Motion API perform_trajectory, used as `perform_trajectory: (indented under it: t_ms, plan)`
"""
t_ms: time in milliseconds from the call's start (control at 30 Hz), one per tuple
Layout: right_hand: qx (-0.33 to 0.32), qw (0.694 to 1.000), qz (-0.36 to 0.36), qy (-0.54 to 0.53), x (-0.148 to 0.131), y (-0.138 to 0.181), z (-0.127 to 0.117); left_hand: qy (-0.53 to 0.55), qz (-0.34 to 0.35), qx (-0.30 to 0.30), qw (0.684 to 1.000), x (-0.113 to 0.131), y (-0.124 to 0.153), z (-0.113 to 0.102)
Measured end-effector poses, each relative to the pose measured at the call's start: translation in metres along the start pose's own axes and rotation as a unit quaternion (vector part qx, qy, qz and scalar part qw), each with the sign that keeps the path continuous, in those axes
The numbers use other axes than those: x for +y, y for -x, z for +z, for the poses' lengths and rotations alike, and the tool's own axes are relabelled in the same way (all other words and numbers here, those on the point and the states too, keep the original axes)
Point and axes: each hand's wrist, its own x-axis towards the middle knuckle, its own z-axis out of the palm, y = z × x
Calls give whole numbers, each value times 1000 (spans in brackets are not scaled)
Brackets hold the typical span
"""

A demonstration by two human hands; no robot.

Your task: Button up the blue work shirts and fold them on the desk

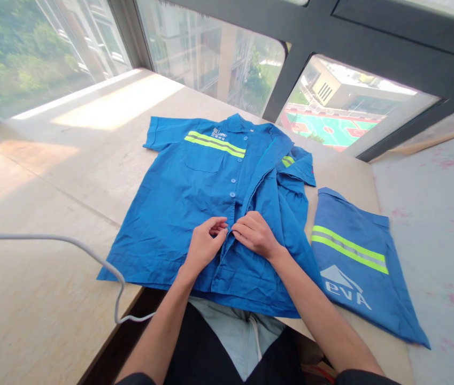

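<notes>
A blue short-sleeved work shirt (170,214) with yellow-green reflective stripes lies front side up before me, its collar toward the window. The right front panel is folded open along the upper part, and several buttons show down the middle. My left hand (206,240) is closed in a pinch at the shirt's front edge, low on the button line. Just beside it, my right hand (255,235) pinches the edge of the other front panel. The fingertips of both hands nearly meet; the button or buttonhole between them is too hidden to make out.
A folded blue garment (355,251) with a reflective stripe and white print lies to the right, by the patterned wall (447,240). A grey-white cable (70,240) crosses the pale stone counter (30,299) at left. Windows (218,53) border the far side.
</notes>
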Motion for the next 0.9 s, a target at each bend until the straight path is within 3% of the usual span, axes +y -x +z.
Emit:
perform_trajectory:
  t_ms: [233,500,900]
  plan:
    - [-7,1000,-18,17,-2,0,-1,-10,-23,9,1000,2,-5,1]
    - [-41,999,-10,-34,2,4,0,-29,-76,4,997,5,-16,1]
    - [9,999,-15,36,-5,0,-1,12,-88,32,996,9,-11,4]
